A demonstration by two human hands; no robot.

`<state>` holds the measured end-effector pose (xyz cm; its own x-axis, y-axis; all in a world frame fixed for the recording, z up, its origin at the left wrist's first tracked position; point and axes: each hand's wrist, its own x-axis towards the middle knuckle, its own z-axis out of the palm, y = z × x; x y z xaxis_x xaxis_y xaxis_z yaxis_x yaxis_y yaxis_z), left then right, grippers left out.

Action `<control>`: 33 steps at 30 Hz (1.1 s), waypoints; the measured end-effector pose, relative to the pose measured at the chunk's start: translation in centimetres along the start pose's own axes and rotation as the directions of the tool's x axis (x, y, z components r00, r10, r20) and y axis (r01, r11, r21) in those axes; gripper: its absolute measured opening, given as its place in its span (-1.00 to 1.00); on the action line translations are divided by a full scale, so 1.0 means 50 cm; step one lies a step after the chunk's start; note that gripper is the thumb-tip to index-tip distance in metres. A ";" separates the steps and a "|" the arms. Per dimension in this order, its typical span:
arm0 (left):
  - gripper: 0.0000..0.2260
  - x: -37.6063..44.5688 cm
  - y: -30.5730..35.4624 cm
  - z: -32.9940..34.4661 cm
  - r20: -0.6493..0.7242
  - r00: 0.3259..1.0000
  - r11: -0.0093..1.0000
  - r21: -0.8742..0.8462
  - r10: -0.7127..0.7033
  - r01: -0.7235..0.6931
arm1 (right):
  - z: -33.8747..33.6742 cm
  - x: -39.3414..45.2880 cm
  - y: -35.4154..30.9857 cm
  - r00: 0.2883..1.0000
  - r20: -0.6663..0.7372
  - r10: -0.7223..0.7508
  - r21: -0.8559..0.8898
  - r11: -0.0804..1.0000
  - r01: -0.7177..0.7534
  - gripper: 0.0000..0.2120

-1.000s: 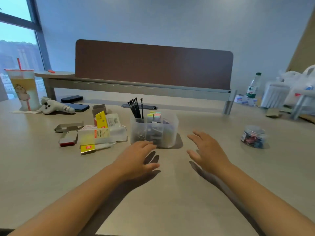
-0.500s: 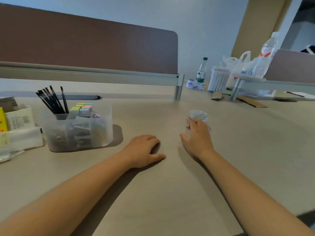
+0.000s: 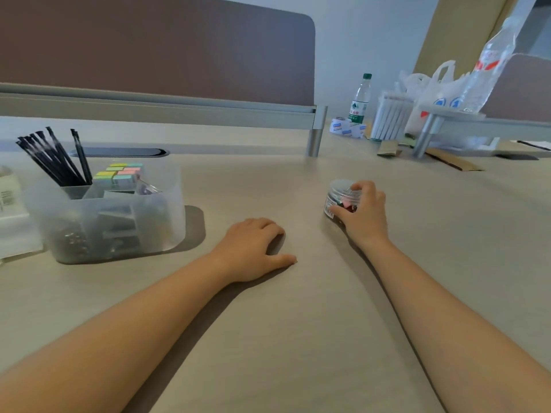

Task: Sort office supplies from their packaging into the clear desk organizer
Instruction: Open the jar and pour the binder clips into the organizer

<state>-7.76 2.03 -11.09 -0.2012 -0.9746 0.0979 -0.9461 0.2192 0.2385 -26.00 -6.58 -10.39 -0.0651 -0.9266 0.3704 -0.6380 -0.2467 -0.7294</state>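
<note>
Now right hand point(image 3: 362, 214) gripping clear jar point(image 3: 338, 198), left hand point(image 3: 253, 248) loosely curled, empty, on desk point(image 3: 298, 338)

On the tabletop point(image 3: 298, 338) the desk organizer point(image 3: 104, 216) stands at the left, with pens point(image 3: 56, 159) upright in its back-left compartment and sticky notes point(image 3: 119, 174) just right of them. A box point(image 3: 12, 204) lies touching the organizer's left side (partly out of view). The left hand point(image 3: 253, 248) rests on the tabletop, right of the organizer. Farther right, the right hand point(image 3: 362, 213) grips a small jar point(image 3: 338, 198) standing on the tabletop. Behind everything runs a divider panel point(image 3: 149, 49). At the far right back stand a water bottle point(image 3: 359, 99), tape rolls point(image 3: 347, 129) before it, and bags point(image 3: 432, 87) beside them
</note>
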 end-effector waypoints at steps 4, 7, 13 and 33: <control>-0.39 -0.011 -0.003 -0.009 -0.071 0.995 0.978 -0.203 -0.065 0.050 | -0.001 -0.023 -0.019 0.997 0.073 0.027 0.278 0.960 -0.046 -0.31; -0.33 -0.025 0.005 -0.020 -0.130 0.982 0.916 -0.393 -0.134 0.073 | -0.004 -0.047 -0.051 0.990 0.136 -0.036 0.342 0.939 -0.013 -0.29; -0.32 -0.082 0.014 -0.054 -0.164 0.970 0.742 -0.670 -0.178 0.023 | -0.002 -0.124 -0.146 0.934 0.298 -0.194 0.490 0.871 0.025 -0.32; -0.56 -0.242 -0.121 -0.104 -0.329 0.906 0.607 -0.788 -0.266 -0.108 | 0.125 -0.220 -0.297 0.790 0.485 -0.374 0.555 0.830 0.052 -0.37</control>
<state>1.71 12.73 -8.68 0.1531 -0.9267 0.3433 -0.3523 0.2734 0.8951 -11.04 5.51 -7.22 0.5593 -0.7779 0.2865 -0.1070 -0.4104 -0.9056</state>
